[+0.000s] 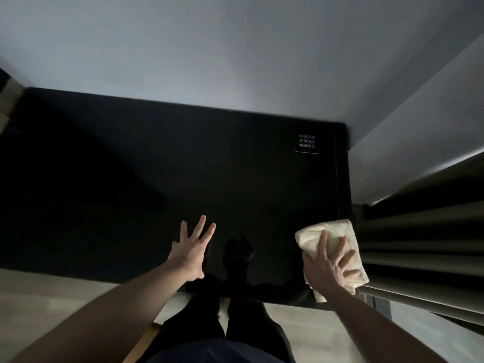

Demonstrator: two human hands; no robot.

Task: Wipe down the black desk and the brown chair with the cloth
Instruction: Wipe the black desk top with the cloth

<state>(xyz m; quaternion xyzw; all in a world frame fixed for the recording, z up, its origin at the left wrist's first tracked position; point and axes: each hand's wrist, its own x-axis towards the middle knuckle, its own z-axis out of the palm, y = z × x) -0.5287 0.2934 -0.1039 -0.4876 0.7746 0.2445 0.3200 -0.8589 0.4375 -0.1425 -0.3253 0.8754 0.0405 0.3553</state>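
Note:
The glossy black desk (183, 166) fills the middle of the head view, its top bare and reflective. My left hand (190, 248) lies flat on it near the front edge, fingers spread and straight. A folded cream cloth (332, 231) lies at the desk's front right corner. My right hand (328, 265) presses down on the cloth with its fingers spread over it. The brown chair is not in view.
A small sign with white characters (307, 142) sits at the desk's back right corner. A pale wall (235, 48) backs the desk. Dark curtain folds (424, 244) hang just right of the desk. Pale floor (65, 289) and my dark-trousered legs (222, 331) show below.

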